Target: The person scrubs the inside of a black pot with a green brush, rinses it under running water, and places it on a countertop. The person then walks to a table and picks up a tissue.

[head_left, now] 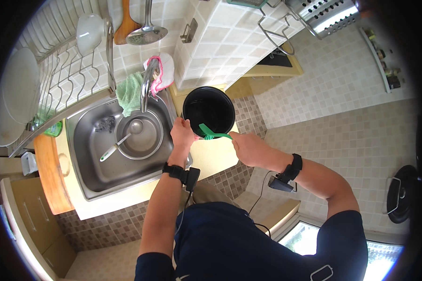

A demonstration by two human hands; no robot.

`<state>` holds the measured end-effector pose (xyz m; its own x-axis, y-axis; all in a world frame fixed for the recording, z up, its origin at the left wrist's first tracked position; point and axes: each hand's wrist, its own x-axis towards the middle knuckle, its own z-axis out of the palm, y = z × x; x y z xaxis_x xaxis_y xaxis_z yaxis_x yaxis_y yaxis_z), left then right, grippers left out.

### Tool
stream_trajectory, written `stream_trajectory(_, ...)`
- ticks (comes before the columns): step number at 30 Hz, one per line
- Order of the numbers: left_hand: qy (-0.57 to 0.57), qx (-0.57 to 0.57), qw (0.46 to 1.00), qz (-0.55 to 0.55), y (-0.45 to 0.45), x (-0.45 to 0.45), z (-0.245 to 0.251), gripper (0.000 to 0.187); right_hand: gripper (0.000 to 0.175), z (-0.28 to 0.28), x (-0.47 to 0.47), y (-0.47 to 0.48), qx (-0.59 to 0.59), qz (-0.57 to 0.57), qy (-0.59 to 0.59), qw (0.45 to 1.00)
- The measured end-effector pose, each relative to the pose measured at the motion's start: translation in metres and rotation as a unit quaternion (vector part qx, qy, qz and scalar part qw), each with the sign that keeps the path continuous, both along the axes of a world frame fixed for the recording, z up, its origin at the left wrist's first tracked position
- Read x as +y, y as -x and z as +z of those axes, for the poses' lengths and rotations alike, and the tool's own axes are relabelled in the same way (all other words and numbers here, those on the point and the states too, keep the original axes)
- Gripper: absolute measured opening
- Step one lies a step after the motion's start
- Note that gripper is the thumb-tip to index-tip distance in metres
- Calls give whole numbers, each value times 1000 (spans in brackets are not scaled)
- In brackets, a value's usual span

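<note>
My left hand [183,132] grips the near-left rim of a round black pot [211,107], whose dark inside faces up. The pot is at the counter [211,151] just right of the sink. My right hand [250,149] is closed around the handle of a green dish brush [208,131]. The brush head lies over the near rim of the pot, bristles down; whether they touch the rim I cannot tell. To the left, a stainless steel sink [91,168] holds a round metal basin [151,149], with a white-handled ladle [121,142] resting in it.
A chrome faucet [148,84] rises behind the basin, beside a green cloth [130,93] and a pink-edged white cloth [166,75]. Steel wool [105,124] lies in the sink. A wire dish rack [65,109] with plates stands left, near a wooden board [51,175]. A wooden spatula [126,28] and skimmer [147,34] hang above.
</note>
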<state>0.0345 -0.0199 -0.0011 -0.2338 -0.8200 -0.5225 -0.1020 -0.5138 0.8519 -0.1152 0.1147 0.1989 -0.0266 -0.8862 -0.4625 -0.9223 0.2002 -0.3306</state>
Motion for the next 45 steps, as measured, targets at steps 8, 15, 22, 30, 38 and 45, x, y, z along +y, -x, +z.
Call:
stream_trajectory(8, 20, -11, 998, -60, -4, -8, -6, 19, 26, -74, -42, 50, 290, 45, 33, 955)
stream_trajectory(15, -20, 10, 996, -81, -6, -14, 3, 19, 17, -161, -94, 17, 68, -148, 74, 984)
stream_trajectory(22, 22, -12, 998, -49, -2, -7, 6, 20, 16, -108, -44, 29, 189, 61, -15, 980)
stream_trajectory(30, -11, 1, 998, -55, -4, -12, -6, 19, 18, -125, -75, 13, 27, 14, 50, 998)
stream_trajectory(38, 75, -90, 990, -79, -1, -4, 5, 18, 14, -99, -60, 63, 324, 172, 117, 923)
stream_trajectory(45, 60, -85, 990, -100, -2, -12, 8, 16, 12, -104, -73, 43, 265, 475, 358, 759)
